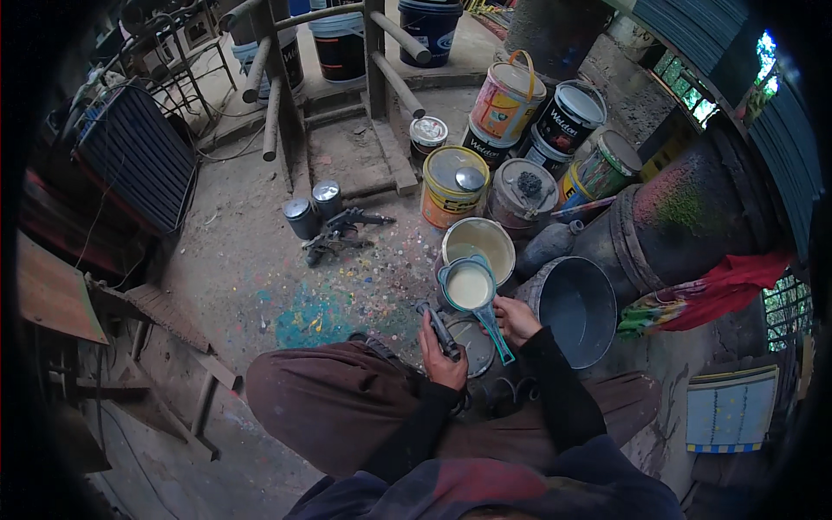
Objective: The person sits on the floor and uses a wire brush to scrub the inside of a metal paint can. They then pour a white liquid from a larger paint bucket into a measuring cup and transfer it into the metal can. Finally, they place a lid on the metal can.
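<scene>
The left hand (pixel 444 357) has fingers wrapped round a dark tube (pixel 443 333); the right hand (pixel 517 321) pinches a teal scoop (pixel 490 324), filled, seemingly unemptied.

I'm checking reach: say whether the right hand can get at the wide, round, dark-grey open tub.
Probably yes: the tub sits just beside the right hand with nothing visible between, though that hand grips the teal plastic dipper.

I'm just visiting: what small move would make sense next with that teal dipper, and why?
I'd perhaps have the right hand ease the teal dipper forward, level, over the open bucket: the dipper holds cream-coloured liquid and, in this view, overlaps the bucket's near rim, so drips might miss. The left hand is occupied, holding a dark, narrow object.
</scene>
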A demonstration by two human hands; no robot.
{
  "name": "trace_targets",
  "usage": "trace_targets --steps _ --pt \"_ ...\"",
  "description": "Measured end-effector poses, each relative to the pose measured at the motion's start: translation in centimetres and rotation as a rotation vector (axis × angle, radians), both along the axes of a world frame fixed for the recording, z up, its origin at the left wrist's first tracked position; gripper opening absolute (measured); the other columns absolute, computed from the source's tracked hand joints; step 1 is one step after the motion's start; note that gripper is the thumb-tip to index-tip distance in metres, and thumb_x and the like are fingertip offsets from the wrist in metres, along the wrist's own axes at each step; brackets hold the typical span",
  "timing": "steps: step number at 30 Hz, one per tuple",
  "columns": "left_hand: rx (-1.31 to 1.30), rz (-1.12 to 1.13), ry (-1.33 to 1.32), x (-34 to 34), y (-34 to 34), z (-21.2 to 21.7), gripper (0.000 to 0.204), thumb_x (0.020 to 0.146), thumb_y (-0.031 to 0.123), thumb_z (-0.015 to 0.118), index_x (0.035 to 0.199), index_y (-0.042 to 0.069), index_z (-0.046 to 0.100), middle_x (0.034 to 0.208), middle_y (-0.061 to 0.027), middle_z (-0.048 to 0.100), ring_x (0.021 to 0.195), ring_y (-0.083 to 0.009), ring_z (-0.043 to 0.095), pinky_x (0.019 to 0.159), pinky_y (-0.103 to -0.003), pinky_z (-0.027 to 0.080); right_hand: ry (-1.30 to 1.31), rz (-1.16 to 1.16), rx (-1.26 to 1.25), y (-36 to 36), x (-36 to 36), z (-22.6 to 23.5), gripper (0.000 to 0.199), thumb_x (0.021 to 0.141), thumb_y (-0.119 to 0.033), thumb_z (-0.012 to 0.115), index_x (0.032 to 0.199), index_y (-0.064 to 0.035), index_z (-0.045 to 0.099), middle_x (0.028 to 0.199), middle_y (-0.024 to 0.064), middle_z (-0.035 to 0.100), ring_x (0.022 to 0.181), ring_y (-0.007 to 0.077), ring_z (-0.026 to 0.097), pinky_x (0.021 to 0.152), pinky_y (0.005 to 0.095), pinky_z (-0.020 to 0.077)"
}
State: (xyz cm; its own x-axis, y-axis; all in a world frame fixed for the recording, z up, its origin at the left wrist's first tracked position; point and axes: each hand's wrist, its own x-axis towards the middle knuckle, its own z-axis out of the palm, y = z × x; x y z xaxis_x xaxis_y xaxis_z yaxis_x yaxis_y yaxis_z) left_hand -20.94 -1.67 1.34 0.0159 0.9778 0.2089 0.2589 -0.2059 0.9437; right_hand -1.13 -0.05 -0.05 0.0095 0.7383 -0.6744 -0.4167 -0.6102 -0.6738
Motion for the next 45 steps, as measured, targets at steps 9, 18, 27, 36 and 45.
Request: trace_targets --steps 9,18,27,36,45 --pt "-0.051 -0.041 0.017 0.2 -0.4 0.3 0.086 0.065 -0.005 0.061 0.143 0.004 0.025 0.133 -0.0247 0.04 0.122 -0.0428 0.04 0.104 -0.042 0.033 -0.314 0.127 0.35 -4.1 -5.5 13.6 0.023 0.1 -0.026 0.044 0.096 -0.0044 0.051 0.071 0.0034 0.055 0.058 0.0088 0.053 0.052 0.0224 0.0438" --pt "0.025 -0.082 0.017 0.4 -0.4 0.1 0.082 0.069 -0.006 0.057 0.143 0.001 0.024 0.131 -0.024 0.042 0.122 -0.0388 0.043 0.103 -0.04 0.034 -0.495 -0.034 0.449 -5.2 -5.6 16.1 0.019 0.099 -0.02 0.048 0.09 -0.0045 0.053 0.062 -0.0032 0.046 0.051 0.0022 0.038 0.045 0.0188 0.0316" --pt "0.037 -0.097 0.012 0.4 -0.5 0.8 0.077 0.071 -0.004 0.054 0.143 0.001 0.025 0.131 -0.0244 0.043 0.12 -0.0382 0.045 0.101 -0.04 0.037 -0.53 -0.055 0.493 -5.5 -4.8 20.0 0.019 0.097 -0.018 0.051 0.087 -0.0019 0.056 0.06 -0.0029 0.049 0.051 0.0017 0.042 0.045 0.0192 0.0315" --pt "0.061 -0.083 0.046 0.3 -0.4 0.3 0.079 0.07 -0.004 0.055 0.143 0.002 0.026 0.118 -0.0221 0.048 0.104 -0.0361 0.052 0.092 -0.04 0.042 -0.569 -0.086 0.513 -5.4 -5.4 18.5 0.02 0.097 -0.017 0.051 0.085 -0.0016 0.055 0.058 -0.0031 0.049 0.05 0.0021 0.042 0.045 0.0202 0.0315" --pt "0.023 -0.099 0.001 0.3 -0.7 1.2 0.081 0.068 -0.005 0.056 0.143 0.002 0.026 0.125 -0.0238 0.046 0.116 -0.0386 0.048 0.098 -0.039 0.039 -0.623 -0.04 0.451 -5.5 -5.1 14.4 0.02 0.096 -0.017 0.051 0.085 -0.0012 0.056 0.058 -0.0032 0.05 0.05 0.0019 0.043 0.045 0.0206 0.0323"
